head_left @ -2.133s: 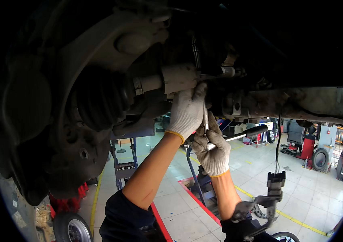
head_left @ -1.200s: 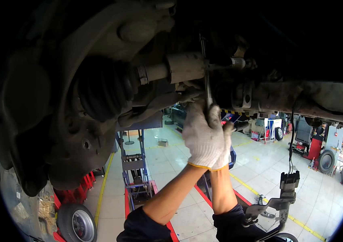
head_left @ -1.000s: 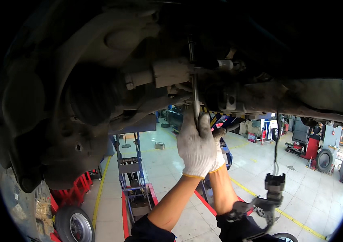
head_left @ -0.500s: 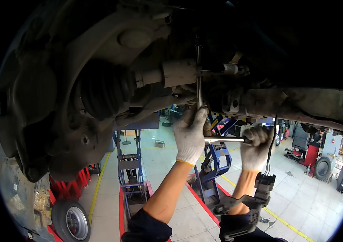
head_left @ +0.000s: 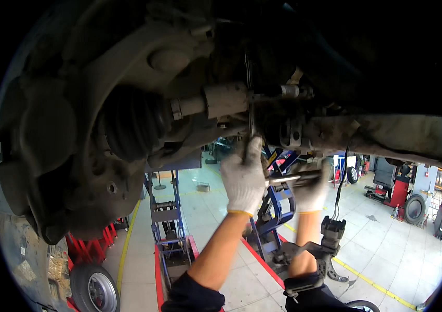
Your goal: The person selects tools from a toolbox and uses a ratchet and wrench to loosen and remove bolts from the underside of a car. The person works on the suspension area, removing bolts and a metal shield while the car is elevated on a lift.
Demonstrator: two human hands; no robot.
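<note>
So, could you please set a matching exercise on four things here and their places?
1. White-gloved left hand
2. White-gloved right hand
3. Black ribbed boot
4. Black plastic connector

A. Below a thin black cable
B. Left of the grey cylinder
C. At the dark handle of the silver bar
D. Around the upright silver shaft

1-D, 2-C, 3-B, 4-A

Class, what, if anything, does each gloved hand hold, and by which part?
The left hand holds the upright metal bar by its lower end. The right hand blurs at the dark handle of the crosswise tool; its grip cannot be told.
</note>
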